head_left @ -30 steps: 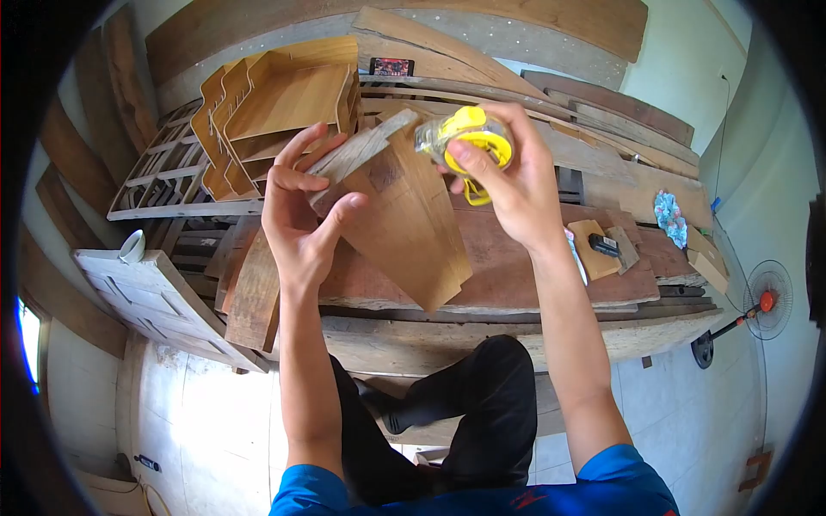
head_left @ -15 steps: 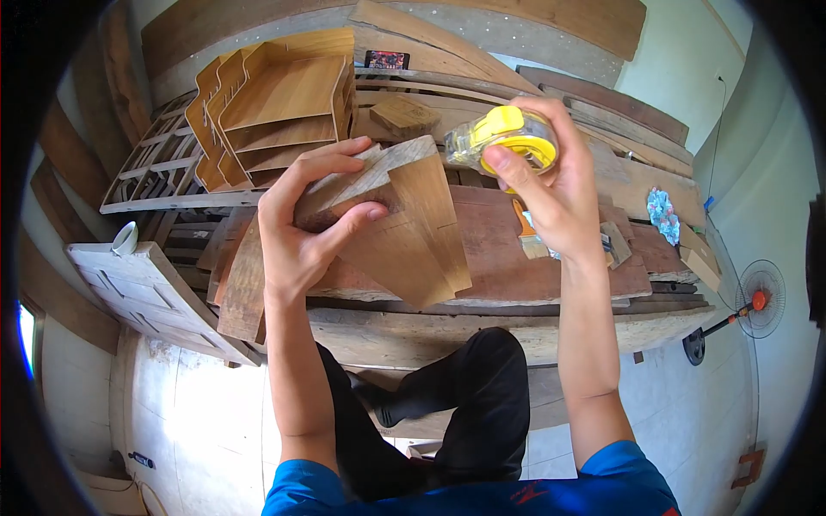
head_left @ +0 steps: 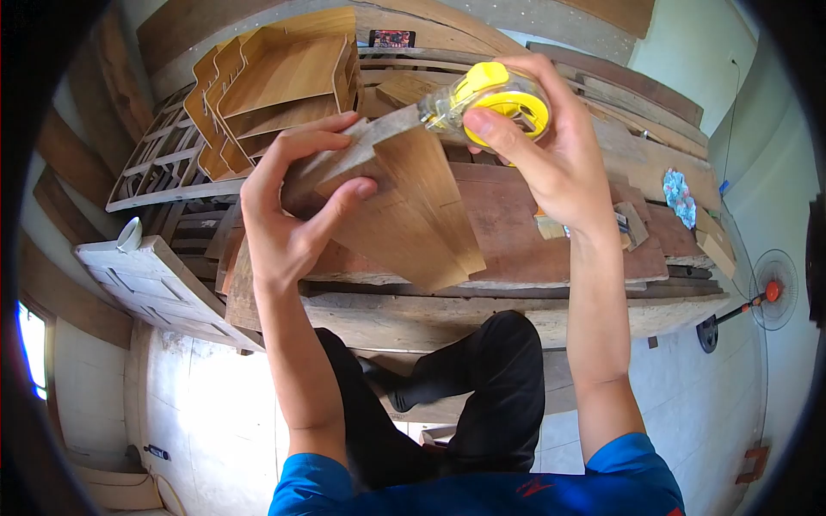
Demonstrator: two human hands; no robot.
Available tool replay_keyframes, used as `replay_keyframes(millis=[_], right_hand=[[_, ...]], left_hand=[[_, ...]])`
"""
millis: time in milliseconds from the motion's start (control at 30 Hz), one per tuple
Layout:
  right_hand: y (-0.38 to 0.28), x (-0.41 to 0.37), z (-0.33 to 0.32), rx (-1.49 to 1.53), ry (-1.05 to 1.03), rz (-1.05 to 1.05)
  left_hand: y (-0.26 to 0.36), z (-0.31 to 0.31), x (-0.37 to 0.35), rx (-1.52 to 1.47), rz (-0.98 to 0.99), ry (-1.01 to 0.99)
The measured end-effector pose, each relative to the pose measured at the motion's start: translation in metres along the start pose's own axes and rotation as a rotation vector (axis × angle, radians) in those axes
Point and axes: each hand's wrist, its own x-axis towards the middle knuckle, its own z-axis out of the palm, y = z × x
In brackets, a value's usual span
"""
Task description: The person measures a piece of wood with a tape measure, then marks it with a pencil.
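Note:
My left hand [head_left: 297, 202] is closed around a wooden block [head_left: 379, 138], thumb on the near face and fingers over the far side. Thin wood-grain sheets [head_left: 413, 215] hang down from the block's near face, overlapping one another. In my right hand [head_left: 559, 163] is a yellow and clear tape dispenser [head_left: 503, 103], gripped between the thumb and the fingers behind it. The dispenser's front end is right at the block's upper right corner. Both things are held up over the workbench [head_left: 542, 198].
A wooden tiered shelf [head_left: 284, 95] stands at the back left, with a phone [head_left: 391, 39] to its right. A crumpled blue cloth [head_left: 679, 198] lies on the right beside a small wooden piece [head_left: 715, 241]. A fan [head_left: 772, 292] stands at the far right. A white cup [head_left: 129, 234] is at left.
My right hand has brought the tape dispenser left and up, so its front end now meets the block's corner. The left hand has shifted slightly left with the block. The head view has shifted a little.

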Motion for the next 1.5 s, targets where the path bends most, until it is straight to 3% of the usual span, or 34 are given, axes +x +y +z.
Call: replay_keyframes(millis=[100,133,333,433,667,767,833,900,1033,1133,1267,1500], right_hand=[[0.005,-0.007,0.002,0.07,-0.06,0.103],[0.009,-0.01,0.004,-0.115,-0.054,0.006],[0.019,-0.038,0.017,-0.197,-0.089,0.077],[0.027,-0.051,0.021,-0.157,-0.075,0.123],[0.048,-0.071,0.015,-0.09,-0.101,0.128],[0.065,-0.085,0.011,-0.067,-0.116,0.192],[0.079,-0.097,0.005,-0.061,-0.131,0.242],[0.088,-0.111,-0.005,-0.122,-0.149,0.306],[0.158,-0.157,-0.023,-0.116,-0.177,0.406],[0.191,-0.185,-0.035,-0.138,-0.176,0.497],[0.214,-0.206,-0.042,-0.179,-0.171,0.644],[0.23,-0.217,-0.037,-0.182,-0.121,0.633]], left_hand=[[0.013,-0.008,0.004,0.131,0.016,-0.025],[0.016,-0.011,0.005,0.189,0.054,-0.026],[0.041,-0.013,0.004,0.515,0.104,-0.043],[0.052,-0.013,0.001,0.517,0.032,-0.083],[0.057,-0.017,0.0,0.605,0.218,-0.256],[0.055,-0.019,-0.002,0.549,0.173,-0.252],[0.047,-0.02,-0.005,0.592,0.199,-0.225],[0.043,-0.02,-0.01,0.524,0.048,-0.192],[0.026,-0.029,-0.014,0.527,-0.075,-0.117],[0.011,-0.039,-0.013,0.654,-0.028,-0.075],[-0.003,-0.043,-0.012,0.594,-0.059,-0.012],[-0.03,-0.06,-0.011,0.484,-0.039,0.027]])
